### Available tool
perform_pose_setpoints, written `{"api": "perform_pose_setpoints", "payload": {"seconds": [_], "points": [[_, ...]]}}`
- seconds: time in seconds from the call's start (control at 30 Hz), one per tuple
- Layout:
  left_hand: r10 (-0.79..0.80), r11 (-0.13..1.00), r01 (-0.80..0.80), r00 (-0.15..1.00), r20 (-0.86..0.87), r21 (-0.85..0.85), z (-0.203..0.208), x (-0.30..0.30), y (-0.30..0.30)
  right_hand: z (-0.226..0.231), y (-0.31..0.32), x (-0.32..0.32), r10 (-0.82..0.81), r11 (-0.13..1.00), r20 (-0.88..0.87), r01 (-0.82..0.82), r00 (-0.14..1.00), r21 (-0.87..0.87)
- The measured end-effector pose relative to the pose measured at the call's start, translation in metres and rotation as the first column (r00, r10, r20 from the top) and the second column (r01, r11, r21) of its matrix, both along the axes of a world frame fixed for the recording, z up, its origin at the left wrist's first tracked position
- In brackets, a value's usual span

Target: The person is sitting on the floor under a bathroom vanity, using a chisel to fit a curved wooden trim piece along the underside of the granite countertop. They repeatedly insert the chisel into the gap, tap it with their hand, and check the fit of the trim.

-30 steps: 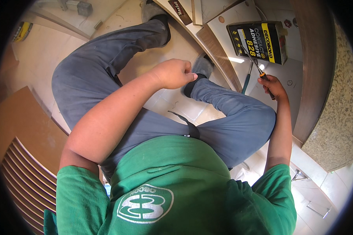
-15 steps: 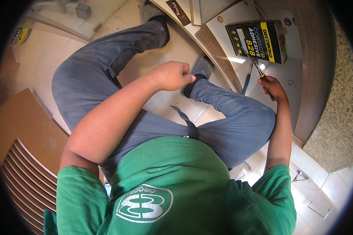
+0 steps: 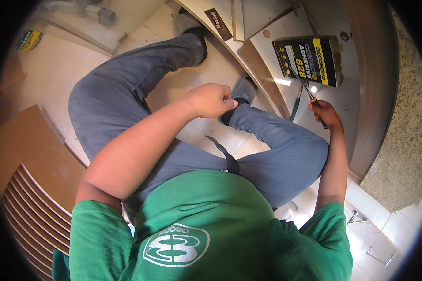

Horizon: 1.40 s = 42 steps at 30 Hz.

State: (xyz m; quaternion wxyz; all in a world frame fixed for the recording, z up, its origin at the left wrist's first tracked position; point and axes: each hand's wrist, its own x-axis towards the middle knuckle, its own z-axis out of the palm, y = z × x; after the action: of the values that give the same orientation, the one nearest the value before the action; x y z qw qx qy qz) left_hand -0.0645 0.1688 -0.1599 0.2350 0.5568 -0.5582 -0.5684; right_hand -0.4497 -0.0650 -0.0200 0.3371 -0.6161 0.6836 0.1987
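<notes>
My left hand (image 3: 214, 100) is closed, thumb against curled fingers, above my ankle. Whatever it may hold is hidden by the fingers. At the right, my right hand (image 3: 327, 115) grips a screwdriver (image 3: 316, 104) by its black and orange handle. The thin metal shaft points away from me, its far end in front of a black and yellow adhesive can (image 3: 308, 62). Beside that shaft, a slim teal tool (image 3: 296, 104) leans inside the white cabinet (image 3: 349, 96); its kind is not clear.
A dark brown wood edge (image 3: 368, 89) and a speckled stone slab (image 3: 401, 140) run along the right. A slatted brown panel (image 3: 26, 196) stands at left. Across the cabinet's near side lies a wood-faced strip (image 3: 266, 77), with a dark rectangular packet (image 3: 218, 24) farther off.
The surroundings have shifted slightly downward in the picture. Both hands keep the same closed pose, and the screwdriver stays in the right one.
</notes>
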Motion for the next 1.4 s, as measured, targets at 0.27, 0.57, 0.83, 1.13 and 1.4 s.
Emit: {"api": "perform_pose_setpoints", "payload": {"seconds": [0.27,0.57,0.83,1.13,1.4], "points": [[-0.005,1.0,0.005,1.0,-0.007,-0.01,0.0015,0.0011,-0.0005,-0.0008,0.0003,0.0016,-0.009,1.0,-0.008,0.009,1.0,0.001],[0.004,1.0,-0.005,1.0,-0.008,-0.017,0.0008,0.0008,0.0002,-0.0002,-0.001,0.0019,0.001,1.0,-0.021,-0.001,1.0,0.001],[-0.012,1.0,0.012,1.0,-0.001,-0.008,0.003,0.0005,-0.001,-0.0003,-0.0007,0.0008,-0.005,1.0,-0.008,0.006,1.0,0.023],[-0.011,1.0,0.011,1.0,0.0,0.001,0.0057,0.0014,-0.0003,-0.0005,-0.0012,-0.0005,-0.011,1.0,-0.019,0.012,1.0,0.026],[-0.013,1.0,0.013,1.0,0.002,-0.007,0.006,0.0013,-0.0003,-0.0003,0.0004,0.0018,-0.025,0.999,-0.006,0.025,1.0,0.02]]}}
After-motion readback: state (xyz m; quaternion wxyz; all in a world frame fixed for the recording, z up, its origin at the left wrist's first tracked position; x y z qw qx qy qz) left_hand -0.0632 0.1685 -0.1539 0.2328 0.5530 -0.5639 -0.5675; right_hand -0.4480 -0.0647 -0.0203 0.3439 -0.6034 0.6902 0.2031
